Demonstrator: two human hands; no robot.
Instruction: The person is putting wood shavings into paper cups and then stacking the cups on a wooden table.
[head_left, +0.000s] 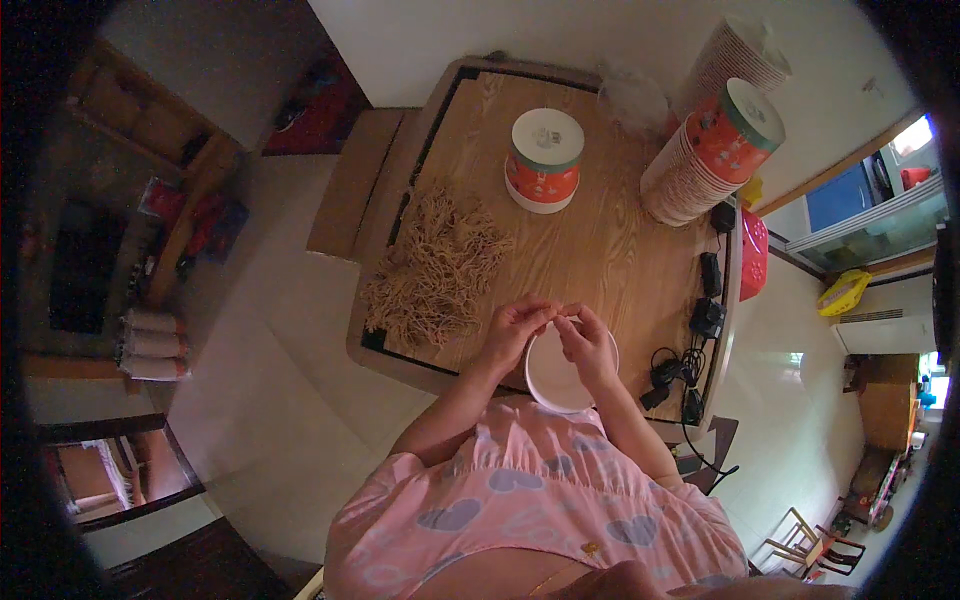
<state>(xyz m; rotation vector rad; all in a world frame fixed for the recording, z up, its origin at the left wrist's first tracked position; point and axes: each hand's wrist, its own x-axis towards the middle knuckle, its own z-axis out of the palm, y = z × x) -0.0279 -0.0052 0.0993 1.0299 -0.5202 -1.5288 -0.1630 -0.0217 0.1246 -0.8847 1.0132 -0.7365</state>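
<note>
Pink garment (540,485), hands (515,335) (590,345), illegibly stamped tub (545,160)

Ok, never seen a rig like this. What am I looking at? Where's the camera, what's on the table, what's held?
There is no robot: these are a person's bare hands. The single picture comes from a wide fisheye camera on the person's head, looking down, so straight edges bend near the rim. Its left is the person's left.

On the wood-grain table lie a tangled heap of beige cords, an upturned orange-and-green tub, a leaning stack of similar tubs and black adapters with cables.

The left hand and right hand meet fingertip to fingertip at the far rim of a white tub, its opening facing the camera. Whether something thin is pinched there is too small to tell.
</note>
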